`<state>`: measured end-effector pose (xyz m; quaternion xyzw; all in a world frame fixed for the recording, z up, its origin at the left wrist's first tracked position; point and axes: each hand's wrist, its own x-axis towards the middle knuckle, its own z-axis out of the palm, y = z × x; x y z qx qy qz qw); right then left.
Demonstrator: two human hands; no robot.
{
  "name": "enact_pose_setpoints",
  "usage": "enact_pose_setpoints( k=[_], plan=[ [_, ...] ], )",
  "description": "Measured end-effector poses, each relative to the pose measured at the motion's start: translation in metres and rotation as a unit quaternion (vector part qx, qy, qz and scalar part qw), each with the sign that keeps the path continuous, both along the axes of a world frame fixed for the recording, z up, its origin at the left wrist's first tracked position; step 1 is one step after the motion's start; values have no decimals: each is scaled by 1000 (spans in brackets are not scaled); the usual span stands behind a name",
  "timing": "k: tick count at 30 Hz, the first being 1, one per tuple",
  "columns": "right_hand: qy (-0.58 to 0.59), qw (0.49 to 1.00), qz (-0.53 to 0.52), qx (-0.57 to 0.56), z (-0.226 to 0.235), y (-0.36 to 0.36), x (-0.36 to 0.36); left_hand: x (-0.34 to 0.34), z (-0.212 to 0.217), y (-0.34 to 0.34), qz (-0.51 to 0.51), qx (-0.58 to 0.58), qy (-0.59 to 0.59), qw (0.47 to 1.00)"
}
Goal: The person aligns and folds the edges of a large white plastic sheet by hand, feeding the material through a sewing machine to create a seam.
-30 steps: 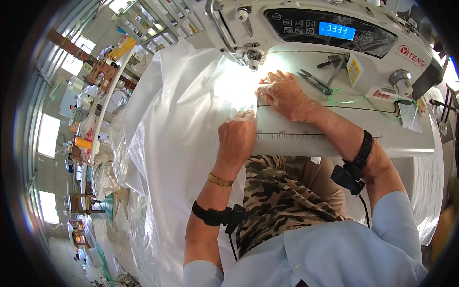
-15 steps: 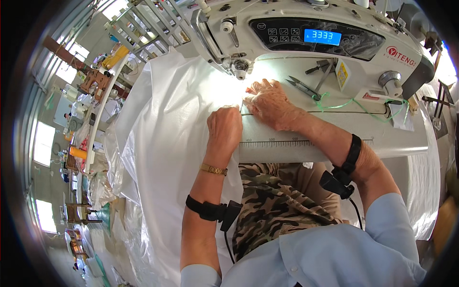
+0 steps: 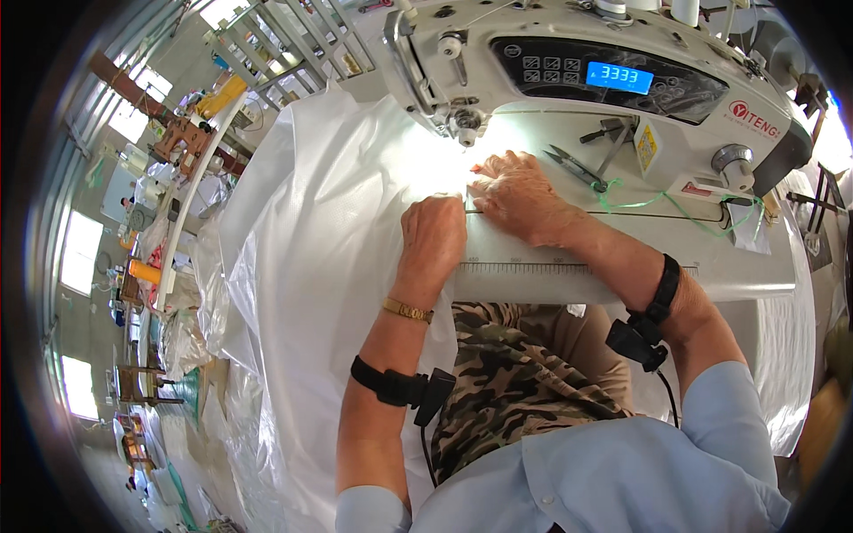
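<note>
White woven fabric (image 3: 311, 266) lies spread over the counter (image 3: 746, 275) of a white sewing machine (image 3: 551, 80) and hangs down on the person's left side toward the floor. Its edge runs under the needle area (image 3: 466, 133) of the machine, where a bright lamp lights it. Left hand (image 3: 433, 235) rests flat on the fabric, fingers together and bent a little, pressing it down just in front of the needle area. Right hand (image 3: 520, 195) lies beside it, palm down, fingers stretched toward the needle area, also pressing the fabric; neither hand closes around anything. Both hands almost touch each other. Small thread snips (image 3: 573, 166) lie on the machine bed near the right hand. A green thread (image 3: 675, 204) lies loose on the counter further right.
</note>
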<state>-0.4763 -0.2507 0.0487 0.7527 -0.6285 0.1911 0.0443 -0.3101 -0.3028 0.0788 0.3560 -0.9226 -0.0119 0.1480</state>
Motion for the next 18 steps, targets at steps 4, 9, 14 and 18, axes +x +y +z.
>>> enact_pose_setpoints(
  k=[4,9,14,18],
  plan=[
    [-26,999,36,12,7,4,-5,36,39,-6,-98,111,69,987],
    [-37,999,7,34,10,14,-22,135,109,-55,-32,8,183,983],
    [-47,998,32,10,9,14,-16,344,76,-162,179,-110,-3,978],
    [-49,998,38,-12,12,12,-4,410,-32,-198,219,104,101,965]
  ],
)
